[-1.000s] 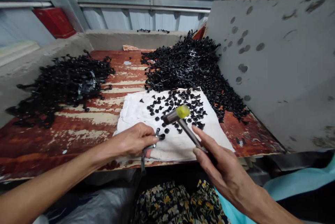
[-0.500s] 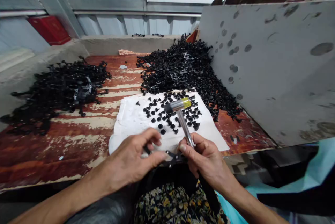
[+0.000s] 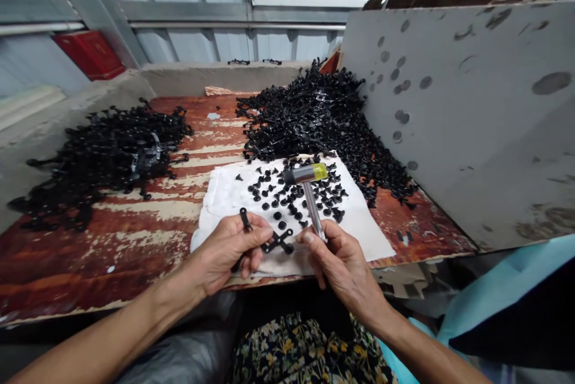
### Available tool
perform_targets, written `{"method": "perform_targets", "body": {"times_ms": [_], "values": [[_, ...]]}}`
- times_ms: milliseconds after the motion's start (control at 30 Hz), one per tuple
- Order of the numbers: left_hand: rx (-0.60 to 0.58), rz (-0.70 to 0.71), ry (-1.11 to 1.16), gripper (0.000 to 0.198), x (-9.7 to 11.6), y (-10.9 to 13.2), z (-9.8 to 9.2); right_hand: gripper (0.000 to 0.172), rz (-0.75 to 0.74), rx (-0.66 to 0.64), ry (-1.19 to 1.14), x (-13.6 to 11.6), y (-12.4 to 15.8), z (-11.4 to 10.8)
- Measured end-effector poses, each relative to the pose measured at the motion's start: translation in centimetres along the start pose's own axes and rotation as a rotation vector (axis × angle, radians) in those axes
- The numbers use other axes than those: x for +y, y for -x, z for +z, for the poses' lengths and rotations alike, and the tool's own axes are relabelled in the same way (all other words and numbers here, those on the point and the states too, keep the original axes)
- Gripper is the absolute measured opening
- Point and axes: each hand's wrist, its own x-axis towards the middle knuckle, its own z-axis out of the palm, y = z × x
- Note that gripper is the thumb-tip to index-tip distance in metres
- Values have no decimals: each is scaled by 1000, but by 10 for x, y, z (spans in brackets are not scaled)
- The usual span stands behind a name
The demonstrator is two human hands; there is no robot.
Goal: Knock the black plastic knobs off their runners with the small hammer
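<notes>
- Black plastic sprue piece (image 3: 277,242), cross-shaped with short arms, pinched in the left hand (image 3: 229,247); fingers closed on its stem, one end (image 3: 244,217) poking up past the thumb, lower end hidden behind the fingers.
- Right hand (image 3: 342,259) wrapped shut around the metal shaft of a small hammer (image 3: 309,192); head has a yellow cap on one end and a dark cap on the other, grip part of the handle hidden inside the fist.
- Both hands hover just over the near edge of a white cloth (image 3: 368,234), sprue piece between them (whether the right fingertips touch it is hard to say).
- Loose black caps (image 3: 287,195) scattered on the cloth, hammer head above them; single shapes too small to make out.
- Big black heap (image 3: 314,117) behind the cloth against a grey board (image 3: 471,108); second heap (image 3: 99,153) to the left, well apart.
- Worn red-painted tabletop (image 3: 135,240) under everything, near edge cut by the arms.
- Floral fabric (image 3: 291,354) at the bottom, mostly cut off.
</notes>
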Motion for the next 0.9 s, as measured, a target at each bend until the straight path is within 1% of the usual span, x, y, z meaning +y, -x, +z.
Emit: {"method": "perform_targets", "body": {"times_ms": [67, 133, 200, 267, 400, 533, 733, 900], "values": [[66, 7, -9, 50, 5, -9, -5, 36, -2, 46, 5, 5, 3, -6], [109, -4, -7, 37, 8, -16, -8, 38, 18, 75, 3, 9, 5, -12], [119, -32, -5, 25, 11, -20, -9, 39, 42, 91, 18, 11, 6, -16], [121, -59, -5, 18, 13, -22, -7, 39, 64, 99, 35, 12, 7, -18], [136, -99, -3, 18, 14, -23, -6, 40, 97, 95, 42, 8, 6, -19], [115, -108, 20, 17, 12, -27, -10, 40, 133, 103, 37, 5, 6, -18], [95, -132, 30, 16, 9, -31, -13, 39, 123, 113, 56, 7, 6, -20], [101, -131, 28, 15, 9, -32, -13, 37, 129, 104, 62, 7, 6, -20]]}}
